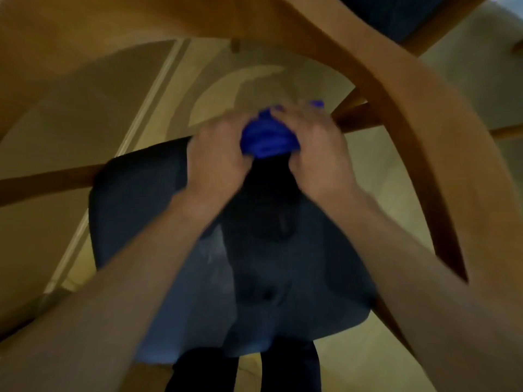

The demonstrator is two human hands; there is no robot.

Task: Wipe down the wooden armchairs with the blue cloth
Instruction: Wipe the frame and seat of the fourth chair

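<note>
Both hands grip the bunched blue cloth (266,137) between them, above the front edge of the dark seat cushion (147,210). The left hand (218,159) has its fingers curled closed on the cloth's left side; the right hand (314,148) is clenched on its right side. The armchair's curved wooden armrest (402,114) sweeps past on the right, over pale floor (382,360).

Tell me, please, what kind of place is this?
Probably an indoor sitting or dining room: a wooden armchair with a dark padded seat stands on a smooth pale floor.
</note>
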